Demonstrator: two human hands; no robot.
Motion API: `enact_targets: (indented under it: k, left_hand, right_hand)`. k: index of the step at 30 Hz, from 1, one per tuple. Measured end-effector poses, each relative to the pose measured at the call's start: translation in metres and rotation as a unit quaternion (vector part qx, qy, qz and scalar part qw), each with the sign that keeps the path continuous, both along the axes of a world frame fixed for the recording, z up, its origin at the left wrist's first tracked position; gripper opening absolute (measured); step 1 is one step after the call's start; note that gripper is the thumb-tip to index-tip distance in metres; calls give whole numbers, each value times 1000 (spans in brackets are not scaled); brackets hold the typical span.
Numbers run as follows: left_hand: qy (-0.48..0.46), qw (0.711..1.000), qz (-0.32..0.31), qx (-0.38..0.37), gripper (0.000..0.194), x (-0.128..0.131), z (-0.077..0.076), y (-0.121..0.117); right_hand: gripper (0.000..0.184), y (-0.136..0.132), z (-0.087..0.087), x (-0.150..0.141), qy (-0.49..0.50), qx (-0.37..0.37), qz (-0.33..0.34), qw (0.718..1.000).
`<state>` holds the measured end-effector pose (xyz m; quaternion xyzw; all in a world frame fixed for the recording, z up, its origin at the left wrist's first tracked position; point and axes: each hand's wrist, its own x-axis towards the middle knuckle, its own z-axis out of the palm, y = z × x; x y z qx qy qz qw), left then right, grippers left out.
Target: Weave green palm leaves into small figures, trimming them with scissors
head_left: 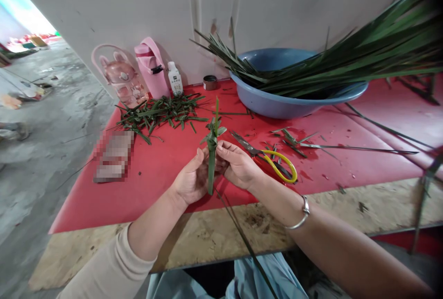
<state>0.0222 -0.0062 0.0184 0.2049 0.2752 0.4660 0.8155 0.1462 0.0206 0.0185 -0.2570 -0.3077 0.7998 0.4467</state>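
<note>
Both my hands hold a folded green palm-leaf piece (212, 151) upright above the red table cover (145, 183). My left hand (190, 180) is closed around its lower stem. My right hand (237, 164) pinches it from the right side, fingers curled on the leaf. A long thin leaf strip (242, 236) trails from the piece down past the table edge toward my lap. A silver bangle (302, 213) sits on my right wrist.
Yellow-handled scissors (273, 158) lie just right of my hands. A blue basin (294, 91) with long green leaves (346, 66) stands at the back. Leaf cuttings (159, 112), a pink bottle (152, 68), a clear pink jug (119, 75) and a small white bottle (175, 78) sit back left.
</note>
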Motion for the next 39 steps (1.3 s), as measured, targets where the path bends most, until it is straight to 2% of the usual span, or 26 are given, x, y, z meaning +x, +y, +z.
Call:
enact_targets:
  k: [2, 4, 6, 9, 11, 16, 21, 28, 33, 36, 39]
  left_hand:
    - [-4, 1000, -8, 0, 42, 2, 1, -2]
    - [0, 1000, 12, 17, 42, 4, 0, -1]
    - [25, 996, 76, 47, 35, 4, -1, 1]
    - [99, 972, 194, 87, 25, 2, -5, 6]
    - [137, 958, 226, 109, 26, 0, -7, 9]
    - [183, 951, 204, 144, 30, 1, -7, 7]
    - [149, 963, 199, 108, 28, 6, -9, 4]
    - [84, 974, 205, 50, 19, 7, -7, 5]
    - [59, 979, 197, 2, 9, 2, -9, 11]
    - [46, 981, 187, -1, 4, -1, -9, 13]
    - [36, 981, 192, -6, 2, -2, -9, 14]
  right_hand:
    - [25, 0, 0, 0, 2, 0, -1, 1000]
    - [25, 0, 0, -1, 3, 7, 1, 1000]
    - [25, 0, -3, -3, -9, 19, 0, 1000]
    - [27, 2, -8, -4, -68, 51, -18, 996]
    - [27, 3, -9, -3, -133, 88, -42, 986]
    - [18, 3, 0, 0, -245, 193, -108, 944]
    - [13, 2, 10, 1, -311, 224, -119, 916]
    - [14, 1, 11, 2, -349, 253, -105, 896]
    - [14, 3, 7, 6, -326, 296, -97, 892]
    - [20, 4, 3, 9, -339, 294, -164, 878]
    - [18, 4, 4, 10, -381, 339, -214, 833]
